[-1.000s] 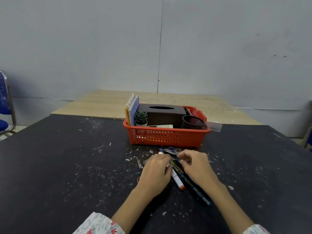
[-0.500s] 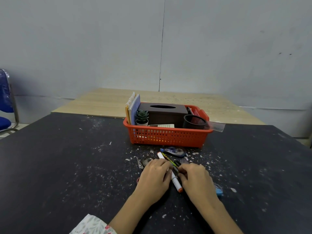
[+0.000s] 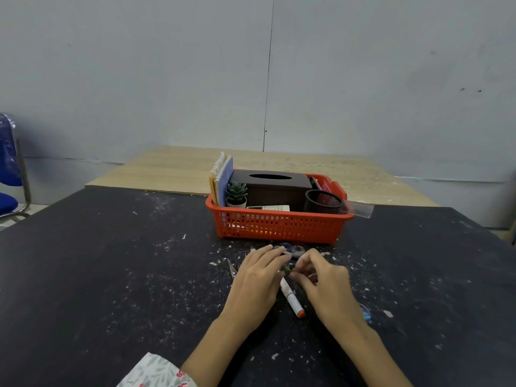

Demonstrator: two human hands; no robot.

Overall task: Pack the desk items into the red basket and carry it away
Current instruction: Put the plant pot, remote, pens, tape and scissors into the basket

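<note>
A dark, speckled counter [image 3: 111, 275] is seen before a grey wall. Just in front of the basket [image 3: 279, 227], pens [image 3: 287, 268] are being gathered: the left hand [image 3: 257, 280] is curled over them and the right hand [image 3: 324, 280] pinches them. A marker [image 3: 291, 297] lies between the hands, scissors [image 3: 231, 268] left. Inside the basket, notebooks [image 3: 220, 177], plant [image 3: 236, 192], box [image 3: 272, 185] and cup [image 3: 322, 202] are already packed; the stationery and the carrying remain.
</note>
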